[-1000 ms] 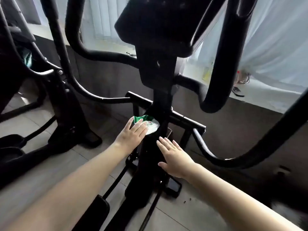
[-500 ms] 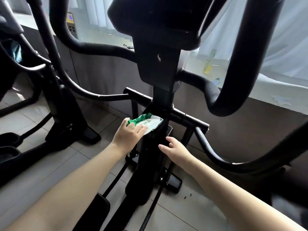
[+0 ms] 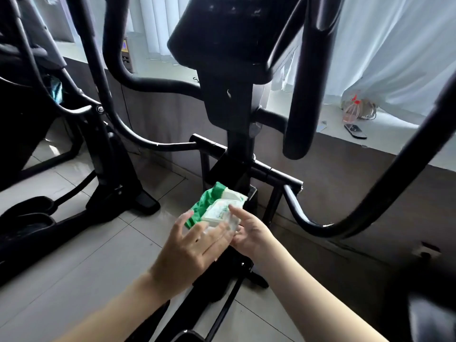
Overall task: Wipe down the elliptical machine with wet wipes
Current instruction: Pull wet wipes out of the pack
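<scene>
Two bare forearms reach in from the near edge and meet over the pale tiled floor (image 3: pixel 74 243). The left hand (image 3: pixel 192 245) is smeared by motion. Its fingers are spread and lie against the near end of the wet wipes pack (image 3: pixel 217 206), with the thumb out to the left, but I cannot tell whether they actually grip it. The right hand (image 3: pixel 249 233) pinches the pack's right side, thumb on top and the other fingers curled underneath. The pack is green and white. It is held in the air between the hands, just in front of the lower column of the elliptical machine (image 3: pixel 237 107).

That black column rises from the middle of the scene to the console (image 3: pixel 229 33) at the top, with curved handlebars sweeping out to either side. To the left stands a second machine (image 3: pixel 111 169), also black, its pedals low near the floor. Further back on the right, a pale window ledge (image 3: pixel 394 134) carries a dark phone (image 3: pixel 355 131) and, just behind it, a clear plastic bag (image 3: pixel 357 109). A white curtain (image 3: pixel 394 45) hangs above the ledge, and vertical blinds (image 3: pixel 153 25) cover the far left window.
</scene>
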